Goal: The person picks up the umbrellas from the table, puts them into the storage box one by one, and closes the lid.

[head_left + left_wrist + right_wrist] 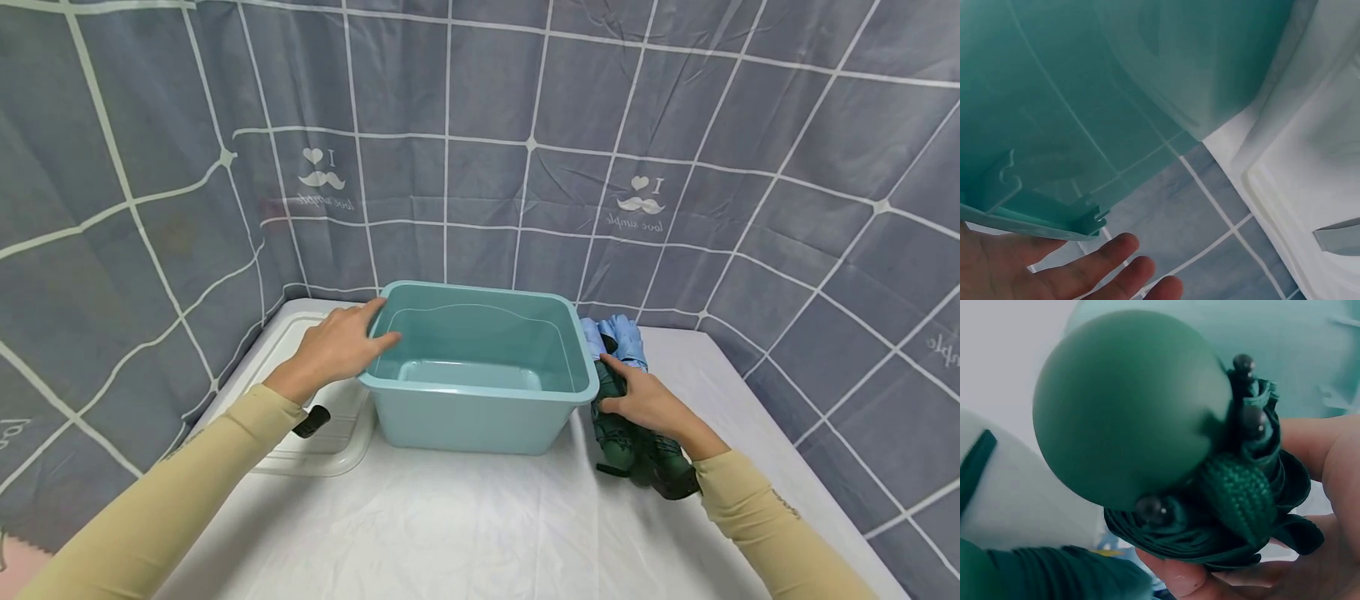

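Note:
A teal plastic tub [461, 421] stands upright on the white-covered table, its inside bare. My left hand [337, 342] is at its left rim, the thumb reaching over the inside. Seen from the left wrist, the fingers [1110, 259] stretch out straight and spread below the rim. To the right of the tub lie folded umbrellas, dark green [618, 442] toward me and light blue [628, 337] behind. My right hand [648, 404] grips a green folded umbrella [1129, 406]; the right wrist view shows its round handle end and rib tips, with thumb and fingers around the folded cloth.
A white lid-like panel [318, 458] lies flat to the left of the tub, partly under my left forearm. Another green folded umbrella [1066, 575] is close beside the held one. Grey grid-patterned curtains [480, 183] hang behind and on both sides of the table.

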Demonstrator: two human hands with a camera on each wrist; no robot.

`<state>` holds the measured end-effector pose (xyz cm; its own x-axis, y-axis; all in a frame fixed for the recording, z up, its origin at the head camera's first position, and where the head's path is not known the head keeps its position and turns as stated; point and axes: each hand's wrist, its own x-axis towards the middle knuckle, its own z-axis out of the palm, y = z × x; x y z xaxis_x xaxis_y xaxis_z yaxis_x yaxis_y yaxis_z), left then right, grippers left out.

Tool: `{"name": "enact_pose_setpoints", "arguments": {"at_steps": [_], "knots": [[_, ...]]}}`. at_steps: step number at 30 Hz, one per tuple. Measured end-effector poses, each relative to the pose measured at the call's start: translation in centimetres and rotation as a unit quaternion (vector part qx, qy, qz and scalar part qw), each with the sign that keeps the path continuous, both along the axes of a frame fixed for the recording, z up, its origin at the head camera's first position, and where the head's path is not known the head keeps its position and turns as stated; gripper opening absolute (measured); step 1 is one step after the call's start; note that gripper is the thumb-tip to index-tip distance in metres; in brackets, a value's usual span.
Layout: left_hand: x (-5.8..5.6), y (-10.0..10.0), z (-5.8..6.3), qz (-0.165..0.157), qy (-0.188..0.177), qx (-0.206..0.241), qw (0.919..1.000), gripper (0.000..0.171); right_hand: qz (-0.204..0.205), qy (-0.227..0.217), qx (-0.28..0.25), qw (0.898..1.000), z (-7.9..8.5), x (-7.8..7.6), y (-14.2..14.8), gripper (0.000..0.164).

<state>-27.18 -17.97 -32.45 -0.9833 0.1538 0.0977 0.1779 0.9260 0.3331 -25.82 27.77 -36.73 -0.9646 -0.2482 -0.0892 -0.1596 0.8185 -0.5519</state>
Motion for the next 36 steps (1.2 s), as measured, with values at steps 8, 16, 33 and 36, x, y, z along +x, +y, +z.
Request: {"name": "enact_pose_setpoints", "arguments": {"at_steps": [8, 16, 33, 36], "knots": [[-0.1, -0.2, -0.2, -0.003, -0.012, 0.0, 0.9999, 0.08, 0.005, 0.014, 0.005, 1.0, 2.3, -0.2, 0.5, 0.09], [0.1, -0.2, -0.2, 0.007, -0.033, 0.003, 0.9994, 0.08, 0.003, 0.015, -0.008, 1.0, 4.5, -0.6, 0.6, 0.091], [0.1, -0.2, -0.2, 0.013, -0.04, 0.007, 0.9991, 0.079, -0.003, 0.006, -0.023, 1.0, 9.1, -2.4, 0.6, 0.089], [0.1, -0.1, -0.2, 0.013, -0.042, 0.009, 0.999, 0.079, -0.004, 0.008, -0.023, 1.0, 10.0, -2.7, 0.4, 0.089]]}}
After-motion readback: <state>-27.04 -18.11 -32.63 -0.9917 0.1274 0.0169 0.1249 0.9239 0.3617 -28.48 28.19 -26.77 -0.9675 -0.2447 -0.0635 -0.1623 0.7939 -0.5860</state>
